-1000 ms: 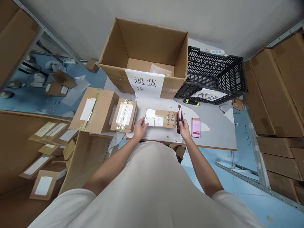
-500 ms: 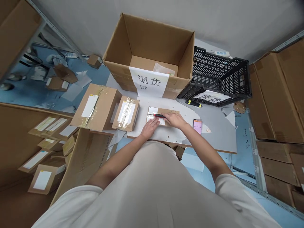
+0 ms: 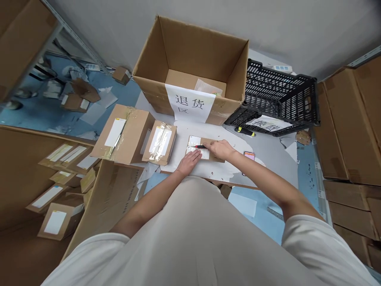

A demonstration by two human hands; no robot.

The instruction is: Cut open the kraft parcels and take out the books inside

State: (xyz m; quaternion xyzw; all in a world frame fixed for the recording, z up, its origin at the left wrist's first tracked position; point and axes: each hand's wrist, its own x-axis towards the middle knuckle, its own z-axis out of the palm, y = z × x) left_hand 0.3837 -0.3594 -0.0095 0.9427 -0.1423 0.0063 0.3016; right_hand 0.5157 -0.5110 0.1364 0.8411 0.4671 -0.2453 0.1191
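A small flat cardboard box [image 3: 213, 157] with a white label and clear tape lies on the paper-covered table in front of me. My right hand [image 3: 220, 149] is closed around a red and black utility knife [image 3: 201, 146], whose tip points left across the label and tape. Whether the blade cuts into the tape is too small to tell. My left hand [image 3: 189, 163] rests with stretched fingers on the near left part of the box, just below the knife tip.
Two taped cartons, a larger one [image 3: 135, 137] and a smaller one [image 3: 161, 157], stand at left. Behind are a big open carton [image 3: 149, 89] and a black plastic crate [image 3: 294, 107]. A yellow-black tool [image 3: 245, 131] and a phone [image 3: 249, 155] lie at right. Several parcels fill a bin at lower left.
My right elbow has swung outward to the right, and the forearm now covers part of the phone. The knife remains over the label. My left hand stays on the box.
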